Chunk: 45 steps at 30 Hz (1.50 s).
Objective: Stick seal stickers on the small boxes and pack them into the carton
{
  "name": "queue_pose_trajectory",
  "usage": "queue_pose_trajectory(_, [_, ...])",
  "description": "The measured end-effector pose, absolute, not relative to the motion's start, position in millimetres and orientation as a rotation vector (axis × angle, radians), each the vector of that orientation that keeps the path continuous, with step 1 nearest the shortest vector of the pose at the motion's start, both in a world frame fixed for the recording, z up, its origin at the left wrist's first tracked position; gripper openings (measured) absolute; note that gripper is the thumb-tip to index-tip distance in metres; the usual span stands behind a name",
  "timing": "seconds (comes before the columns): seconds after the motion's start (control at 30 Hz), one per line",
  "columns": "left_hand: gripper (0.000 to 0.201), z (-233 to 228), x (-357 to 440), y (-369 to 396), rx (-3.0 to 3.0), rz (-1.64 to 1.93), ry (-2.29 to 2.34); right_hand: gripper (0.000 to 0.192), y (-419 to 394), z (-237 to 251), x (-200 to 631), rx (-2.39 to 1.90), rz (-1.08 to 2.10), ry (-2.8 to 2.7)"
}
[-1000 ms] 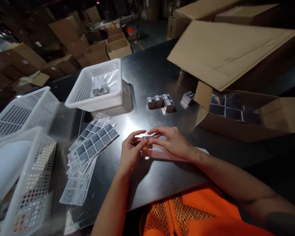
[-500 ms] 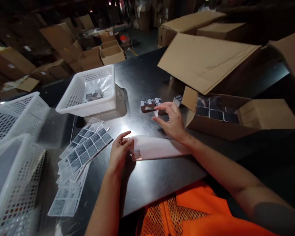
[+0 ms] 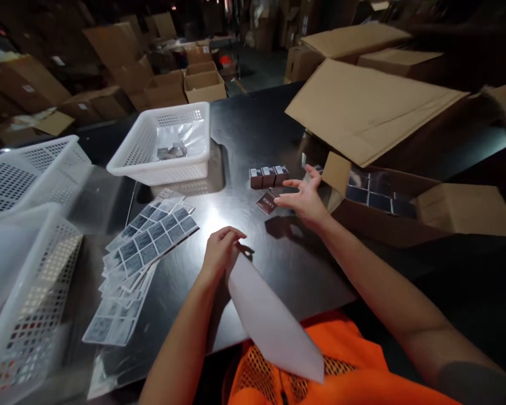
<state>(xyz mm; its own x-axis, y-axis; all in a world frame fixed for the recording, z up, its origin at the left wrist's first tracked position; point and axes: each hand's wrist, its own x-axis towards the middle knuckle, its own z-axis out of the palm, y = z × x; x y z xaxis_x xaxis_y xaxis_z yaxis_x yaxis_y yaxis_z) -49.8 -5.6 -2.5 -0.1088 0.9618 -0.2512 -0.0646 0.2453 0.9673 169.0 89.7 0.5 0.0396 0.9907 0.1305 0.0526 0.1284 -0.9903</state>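
Small box (image 3: 268, 201) sits tilted on the desk (image 3: 253, 129) mid-frame, right hand (image 3: 306, 198) open with fingertips touching it, not really gripping yet. Left hand (image 3: 219, 256) pinches a white backing sheet (image 3: 270, 320) hanging toward the lower middle. Three boxes (image 3: 269, 176) are lined up just above; label sheets (image 3: 152, 242) at left look mostly unused and the carton (image 3: 405, 202) at right holds plenty more, so I'd say early days.
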Motion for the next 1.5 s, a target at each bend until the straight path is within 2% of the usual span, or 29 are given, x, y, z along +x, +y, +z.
queue_pose_trajectory(0.07, [0.035,2,-49,-6,0.884,1.102,1.316,0.102,75,-3,160,-1.021,1.058,-1.371])
queue_pose_trajectory(0.17, [0.059,7,-50,-7,0.864,1.111,1.228,0.080,57,-11,150,-0.711,0.779,-1.703])
queue_pose_trajectory(0.23, [0.068,7,-52,-7,0.958,1.127,1.242,0.059,49,-14,148,-0.556,0.614,-1.912])
queue_pose_trajectory(0.3, [0.067,5,-54,-7,1.081,1.131,1.317,0.044,42,-13,151,-0.438,0.568,-2.005])
queue_pose_trajectory(0.43, [0.057,-1,-54,-7,1.194,1.164,1.407,0.059,32,4,164,-0.412,0.600,-1.919])
queue_pose_trajectory(0.47, [0.055,-1,-53,-7,1.218,1.174,1.417,0.056,30,8,168,-0.443,0.653,-1.862])
queue_pose_trajectory(0.57, [0.048,-1,-46,-9,1.289,1.187,1.456,0.026,28,18,175,-0.494,0.851,-1.642])
queue_pose_trajectory(0.7, [0.042,-1,-38,-12,1.321,1.206,1.483,0.012,28,23,176,-0.522,1.151,-1.446])
queue_pose_trajectory(0.83, [0.043,-3,-35,-13,1.331,1.197,1.491,0.020,24,26,175,-0.797,1.506,-1.413])
queue_pose_trajectory(0.97, [0.045,-8,-37,-13,1.390,1.165,1.462,0.044,21,26,173,-0.936,1.733,-1.335])
queue_pose_trajectory(1.13, [0.047,-11,-37,-15,1.463,1.073,1.412,0.057,21,25,170,-1.000,1.763,-1.311])
queue_pose_trajectory(1.5, [0.047,-9,-35,-16,1.473,1.070,1.468,0.065,23,26,170,-1.066,1.773,-1.304])
